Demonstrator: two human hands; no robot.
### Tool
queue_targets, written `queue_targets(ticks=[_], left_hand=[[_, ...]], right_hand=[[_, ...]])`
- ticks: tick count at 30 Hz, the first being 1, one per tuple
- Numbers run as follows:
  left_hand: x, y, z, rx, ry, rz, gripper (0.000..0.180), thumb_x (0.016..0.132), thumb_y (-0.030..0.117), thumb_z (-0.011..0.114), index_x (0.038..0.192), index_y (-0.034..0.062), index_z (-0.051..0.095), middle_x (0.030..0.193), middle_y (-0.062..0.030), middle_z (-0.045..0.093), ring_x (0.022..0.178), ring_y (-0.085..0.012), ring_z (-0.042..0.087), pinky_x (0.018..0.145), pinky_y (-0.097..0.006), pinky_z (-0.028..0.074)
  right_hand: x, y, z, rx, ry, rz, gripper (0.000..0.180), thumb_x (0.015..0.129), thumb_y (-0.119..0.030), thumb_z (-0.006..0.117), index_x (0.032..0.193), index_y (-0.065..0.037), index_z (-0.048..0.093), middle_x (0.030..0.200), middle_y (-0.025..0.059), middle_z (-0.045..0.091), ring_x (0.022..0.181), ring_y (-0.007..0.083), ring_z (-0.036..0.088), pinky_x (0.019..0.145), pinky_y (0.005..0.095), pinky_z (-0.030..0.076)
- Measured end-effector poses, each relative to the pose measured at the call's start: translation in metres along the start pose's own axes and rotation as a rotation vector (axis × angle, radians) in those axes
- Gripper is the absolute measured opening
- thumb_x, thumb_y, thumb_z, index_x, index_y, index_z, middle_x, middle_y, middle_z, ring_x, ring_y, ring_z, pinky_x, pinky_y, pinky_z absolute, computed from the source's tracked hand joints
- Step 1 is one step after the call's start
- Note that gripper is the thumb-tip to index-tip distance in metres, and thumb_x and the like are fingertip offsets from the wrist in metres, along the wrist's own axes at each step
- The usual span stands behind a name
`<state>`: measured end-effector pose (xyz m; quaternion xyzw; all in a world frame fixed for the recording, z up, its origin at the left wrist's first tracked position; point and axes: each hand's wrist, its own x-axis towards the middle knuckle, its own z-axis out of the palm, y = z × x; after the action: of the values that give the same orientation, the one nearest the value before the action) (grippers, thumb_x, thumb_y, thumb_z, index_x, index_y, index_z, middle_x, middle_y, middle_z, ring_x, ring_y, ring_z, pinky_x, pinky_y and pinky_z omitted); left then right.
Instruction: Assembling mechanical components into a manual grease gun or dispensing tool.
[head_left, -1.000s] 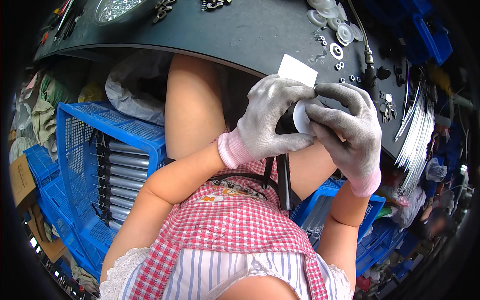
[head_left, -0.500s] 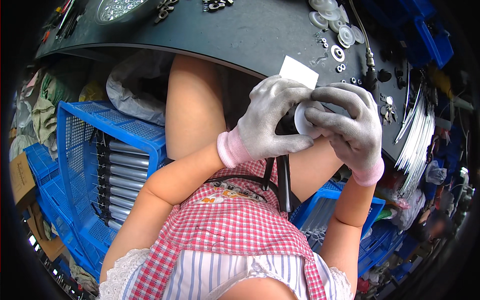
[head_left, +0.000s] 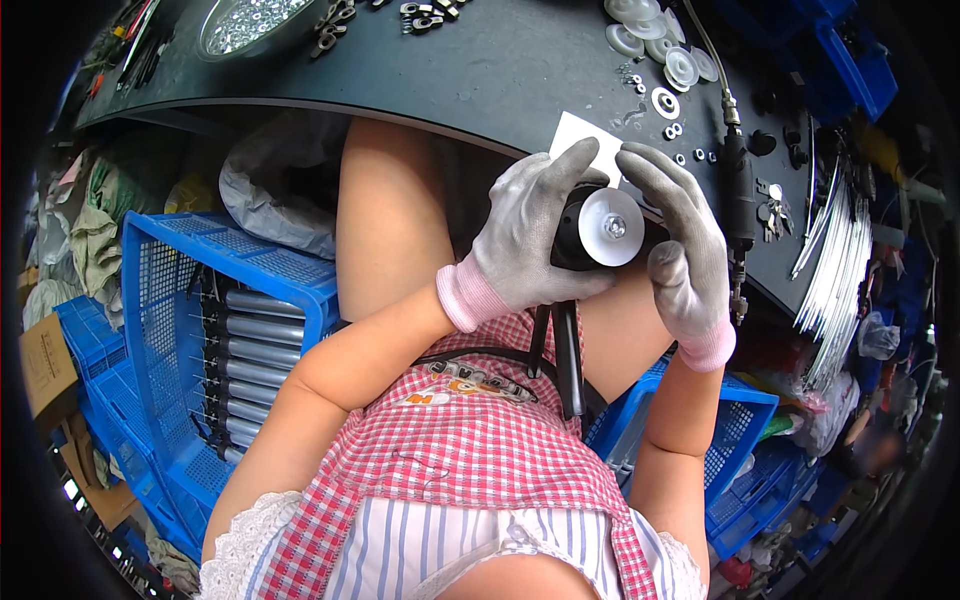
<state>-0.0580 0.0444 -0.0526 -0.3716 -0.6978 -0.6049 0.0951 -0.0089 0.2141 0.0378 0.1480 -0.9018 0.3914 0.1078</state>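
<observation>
White disc (head_left: 600, 248) faces up on black cylinder (head_left: 567, 240); left hand (head_left: 522, 232) curled round cylinder, left of disc; right hand (head_left: 690, 245) loosely spread, gripping nothing, right of disc; white card (head_left: 577, 130) just beyond disc.

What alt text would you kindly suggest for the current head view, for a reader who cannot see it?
A person's gloved left hand holds a black cylinder with a white disc on its end, the open right hand beside it. Beyond, pale discs lie on a dark table; at left, a blue crate holds silvery tubes.
</observation>
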Motion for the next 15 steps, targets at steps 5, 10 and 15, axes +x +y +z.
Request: queue_targets(ticks=[5, 10, 15], left_hand=[[0.0, 0.002, -0.004, 0.071, -0.042, -0.023, 0.112, 0.052, 0.022, 0.085, 0.147, 0.0078, 0.027, 0.119, -0.011, 0.06, 0.113, -0.0336, 0.055, 0.102, -0.047, 0.037], [-0.001, 0.003, -0.003, 0.076, -0.017, -0.016, 0.108, 0.053, 0.025, 0.084, 0.145, 0.0083, 0.031, 0.119, -0.01, 0.059, 0.113, -0.0347, 0.053, 0.101, -0.049, 0.037], [-0.001, 0.004, -0.004, 0.067, -0.011, -0.013, 0.105, 0.054, 0.025, 0.084, 0.144, 0.0075, 0.032, 0.118, -0.0098, 0.059, 0.112, -0.0352, 0.054, 0.101, -0.049, 0.038]], right_hand=[[-0.003, -0.002, 0.011, 0.257, 0.184, 0.15, 0.081, 0.091, -0.072, 0.035, 0.117, -0.001, 0.064, 0.126, 0.0189, 0.057, 0.115, 0.0311, 0.057, 0.098, 0.0388, 0.042], [-0.008, 0.002, 0.01, 0.214, 0.309, 0.247, 0.091, 0.088, -0.077, 0.031, 0.122, 0.002, 0.06, 0.126, 0.0189, 0.056, 0.116, 0.0292, 0.056, 0.098, 0.0386, 0.042], [-0.013, 0.007, 0.017, 0.352, 0.203, 0.226, 0.089, 0.089, -0.075, 0.031, 0.117, 0.004, 0.062, 0.127, 0.0178, 0.056, 0.114, 0.0264, 0.057, 0.097, 0.038, 0.042]])
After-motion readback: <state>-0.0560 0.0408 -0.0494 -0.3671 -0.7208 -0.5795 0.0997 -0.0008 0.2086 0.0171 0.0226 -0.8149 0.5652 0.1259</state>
